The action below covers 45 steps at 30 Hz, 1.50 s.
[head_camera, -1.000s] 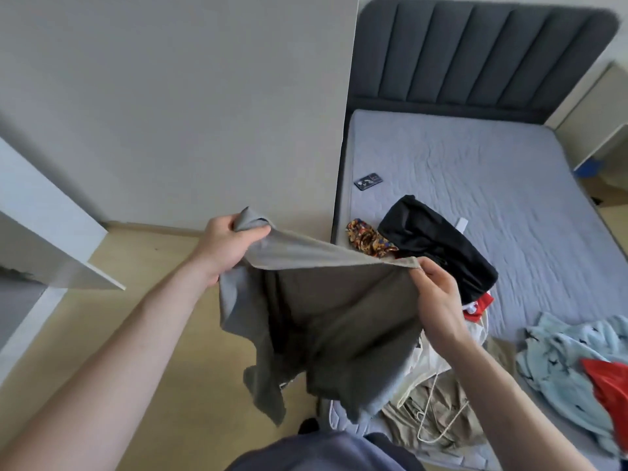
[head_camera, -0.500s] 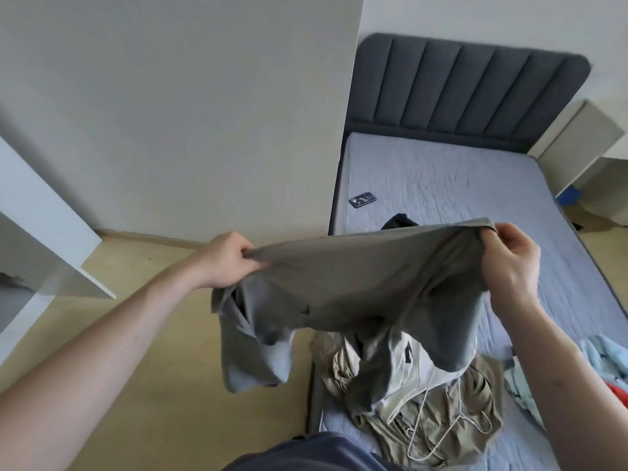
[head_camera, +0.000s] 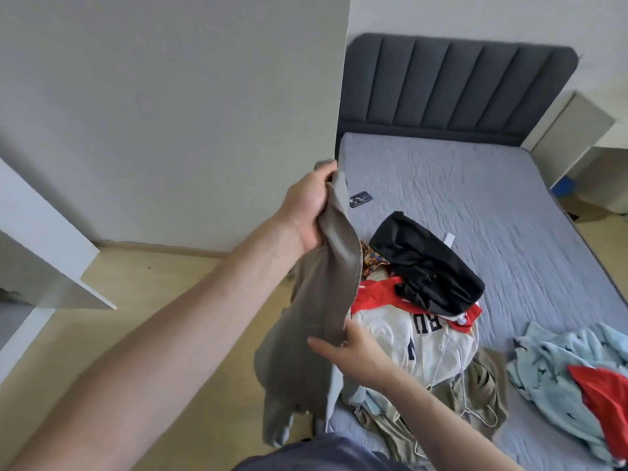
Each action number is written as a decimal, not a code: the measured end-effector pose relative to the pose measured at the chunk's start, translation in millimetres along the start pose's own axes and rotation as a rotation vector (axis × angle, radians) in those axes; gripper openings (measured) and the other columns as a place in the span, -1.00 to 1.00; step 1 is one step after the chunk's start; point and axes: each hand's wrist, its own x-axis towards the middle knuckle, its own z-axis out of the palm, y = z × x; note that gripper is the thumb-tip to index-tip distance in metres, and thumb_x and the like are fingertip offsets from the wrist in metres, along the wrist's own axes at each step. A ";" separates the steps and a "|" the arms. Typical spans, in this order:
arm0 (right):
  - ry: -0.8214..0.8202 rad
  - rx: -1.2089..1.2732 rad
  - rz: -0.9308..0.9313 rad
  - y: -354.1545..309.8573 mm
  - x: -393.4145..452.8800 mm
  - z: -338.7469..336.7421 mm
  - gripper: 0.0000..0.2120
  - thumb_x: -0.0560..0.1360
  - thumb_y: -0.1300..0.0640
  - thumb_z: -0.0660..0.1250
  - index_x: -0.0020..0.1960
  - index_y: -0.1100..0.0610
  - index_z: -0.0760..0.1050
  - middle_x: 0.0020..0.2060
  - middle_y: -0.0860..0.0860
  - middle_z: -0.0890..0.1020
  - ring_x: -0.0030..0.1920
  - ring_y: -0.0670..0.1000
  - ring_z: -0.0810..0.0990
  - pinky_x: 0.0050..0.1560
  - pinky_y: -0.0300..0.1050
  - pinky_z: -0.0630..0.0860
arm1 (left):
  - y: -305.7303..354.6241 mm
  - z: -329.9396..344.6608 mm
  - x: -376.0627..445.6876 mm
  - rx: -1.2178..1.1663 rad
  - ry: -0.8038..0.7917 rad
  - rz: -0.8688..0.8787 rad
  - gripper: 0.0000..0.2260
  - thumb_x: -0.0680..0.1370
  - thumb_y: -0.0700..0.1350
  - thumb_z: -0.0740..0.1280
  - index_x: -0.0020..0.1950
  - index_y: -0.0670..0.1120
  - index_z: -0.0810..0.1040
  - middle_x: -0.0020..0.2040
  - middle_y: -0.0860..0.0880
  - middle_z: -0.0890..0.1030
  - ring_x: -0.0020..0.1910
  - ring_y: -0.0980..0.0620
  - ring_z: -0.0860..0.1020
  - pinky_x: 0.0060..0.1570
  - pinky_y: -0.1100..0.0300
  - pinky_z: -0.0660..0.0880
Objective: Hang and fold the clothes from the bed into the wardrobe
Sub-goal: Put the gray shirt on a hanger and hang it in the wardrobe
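Grey shirt (head_camera: pixel 316 300) hanging over the floor by the bed (head_camera: pixel 475 198), top gripped in left hand (head_camera: pixel 307 207), lower edge pinched by right hand (head_camera: pixel 356 351). Heap of clothes (head_camera: pixel 418 300) just beside on the bed, phone (head_camera: pixel 361 199) farther up, wardrobe door (head_camera: pixel 44 253) off to the left.

The bed (head_camera: pixel 475 198) carries a grey quilted mattress cover and has a dark padded headboard (head_camera: pixel 452 86) at its far end. Just right of the lower grip, a clothes pile lies on the near part of the bed: a black garment (head_camera: pixel 428 263) on top, a red garment (head_camera: pixel 377 294) beneath it, a white lettered garment (head_camera: pixel 407 341), and a khaki garment (head_camera: pixel 482 396) nearest the viewer. A light blue garment (head_camera: pixel 557 368) with a second red item (head_camera: pixel 605 399) lies well right of the grip. A small dark flat object (head_camera: pixel 361 199) lies just right of the upper grip.
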 end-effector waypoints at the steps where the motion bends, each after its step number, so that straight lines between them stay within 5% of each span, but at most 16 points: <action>1: 0.009 -0.059 0.040 7.3 5.2 1.6 -0.63 0.43 -0.19 0.44 0.04 0.08 0.64 -0.10 -0.07 0.75 -0.08 -0.11 0.70 0.02 0.01 0.63 | 5.8 0.8 2.8 -0.025 0.008 0.016 -0.86 0.65 0.02 0.30 0.07 -0.05 0.49 -0.11 -0.09 0.53 -0.12 -0.03 0.55 -0.11 0.17 0.50; 5: -0.004 -0.262 0.134 39.3 14.3 -12.4 -0.67 0.59 -0.03 0.36 -0.22 0.19 0.56 -0.39 -0.04 0.63 -0.44 -0.19 0.53 -0.34 -0.21 0.47 | 39.3 -18.2 24.4 -0.100 0.085 0.142 -0.79 0.66 0.02 0.27 -0.14 -0.02 0.49 -0.28 -0.02 0.49 -0.25 0.00 0.52 -0.15 0.14 0.45; 7: 0.025 -0.272 0.166 43.2 14.0 -30.1 -0.64 0.63 0.02 0.32 -0.31 0.10 0.50 -0.48 -0.11 0.55 -0.44 -0.14 0.48 -0.35 -0.22 0.42 | 55.3 -40.6 38.6 -0.083 0.233 0.234 -0.74 0.64 0.00 0.31 -0.22 -0.05 0.48 -0.36 -0.01 0.55 -0.38 0.03 0.57 -0.28 0.19 0.51; 12: 0.057 0.246 -0.032 -18.6 13.7 -79.4 -0.75 0.67 0.09 0.29 0.02 0.22 0.68 -0.12 0.11 0.72 -0.13 0.03 0.64 -0.09 -0.09 0.54 | 57.3 -110.4 73.5 0.186 0.403 0.294 -0.83 0.68 -0.08 0.28 -0.09 -0.06 0.53 -0.17 -0.04 0.61 -0.34 0.10 0.62 -0.28 0.19 0.57; 17: 0.121 0.525 -0.199 -118.9 22.3 -102.0 -0.74 0.66 0.10 0.27 -0.09 0.09 0.69 -0.23 0.01 0.69 -0.19 -0.05 0.65 -0.17 -0.12 0.57 | 12.8 -134.6 79.3 0.523 0.211 0.218 -0.83 0.68 -0.27 0.24 0.23 -0.08 0.46 -0.11 -0.10 0.56 -0.36 0.03 0.59 -0.36 0.21 0.56; 21: 0.157 0.618 -0.237 -150.8 42.3 -94.3 -0.70 0.71 0.18 0.18 -0.17 0.12 0.52 -0.27 0.05 0.57 -0.20 0.06 0.52 -0.22 -0.12 0.46 | -43.0 -135.3 47.5 1.044 -0.061 0.177 -0.86 0.59 -0.28 0.30 -0.04 -0.08 0.60 -0.10 -0.16 0.68 -0.21 -0.02 0.61 -0.34 0.30 0.52; 23: 0.160 0.634 -0.266 -156.1 48.7 -88.3 -0.68 0.71 0.18 0.16 -0.20 0.10 0.48 -0.27 0.04 0.53 -0.25 0.00 0.48 -0.29 -0.20 0.42 | -82.2 -142.3 29.9 1.337 -0.194 0.043 -0.87 0.55 -0.10 0.34 0.09 0.00 0.59 0.10 -0.12 0.68 -0.08 0.05 0.59 -0.16 0.34 0.52; 25: 0.165 0.656 -0.305 -161.3 52.0 -84.9 -0.65 0.71 0.17 0.16 -0.22 0.07 0.51 -0.28 0.03 0.52 -0.28 -0.03 0.46 -0.34 -0.23 0.40 | -122.9 -149.5 18.6 1.514 -0.260 -0.132 -0.51 0.45 0.12 0.40 0.36 0.08 0.44 0.32 -0.04 0.55 0.13 0.03 0.55 0.18 0.20 0.50; 28: 0.176 0.698 -0.376 -173.9 52.2 -80.4 -0.61 0.69 0.18 0.17 -0.26 0.00 0.59 -0.28 -0.03 0.55 -0.26 -0.10 0.51 -0.27 -0.21 0.46 | -171.9 -146.0 17.9 1.501 -0.213 -0.145 -0.06 0.30 0.24 0.50 0.57 0.01 0.17 0.53 -0.01 0.30 0.43 -0.05 0.37 0.43 0.07 0.36; 33: 0.188 0.860 -0.489 -202.4 44.3 -72.3 -0.68 0.70 0.21 0.18 -0.13 0.04 0.63 -0.19 -0.07 0.67 -0.12 -0.15 0.62 -0.02 -0.25 0.55 | -210.3 -125.4 41.4 1.287 0.037 -0.096 0.15 0.17 0.43 0.47 0.60 -0.04 0.10 0.53 -0.06 0.28 0.48 -0.07 0.36 0.42 0.09 0.37; 35: 0.218 0.889 -0.548 -213.9 40.1 -72.3 -0.73 0.70 0.21 0.18 -0.07 0.07 0.61 -0.12 -0.04 0.67 -0.03 -0.11 0.62 0.10 -0.20 0.54 | -216.0 -114.8 52.7 1.174 0.150 -0.083 -0.04 0.27 0.40 0.43 0.53 -0.04 0.23 0.42 -0.05 0.41 0.38 -0.10 0.46 0.31 0.09 0.45; 38: 0.328 0.844 -0.639 -223.2 25.8 -87.0 -0.73 0.69 0.21 0.18 -0.06 0.04 0.60 -0.11 -0.02 0.64 -0.01 -0.07 0.58 0.13 -0.10 0.50 | -212.7 -115.3 65.6 1.173 0.278 0.097 -0.72 0.55 0.06 0.32 0.24 0.07 0.55 0.26 -0.02 0.61 0.19 -0.07 0.59 0.15 0.15 0.52; 41: 0.518 0.846 -0.629 -220.6 9.4 -116.7 -0.76 0.70 0.22 0.18 -0.05 0.06 0.57 -0.16 -0.05 0.62 -0.05 -0.08 0.57 0.10 -0.10 0.50 | -203.1 -126.0 63.0 1.136 0.215 0.137 -0.85 0.50 -0.02 0.36 0.06 0.13 0.57 0.15 0.04 0.66 0.01 0.02 0.58 0.02 0.18 0.53; 45: 0.632 0.710 -0.653 -221.2 1.6 -114.0 -0.78 0.70 0.26 0.16 -0.02 0.10 0.53 -0.13 0.01 0.54 -0.04 -0.03 0.51 0.09 -0.10 0.47 | -212.7 -96.5 51.7 1.164 0.022 0.033 -0.10 0.13 0.36 0.50 0.36 0.03 0.32 0.26 0.06 0.41 0.22 0.02 0.47 0.12 0.24 0.40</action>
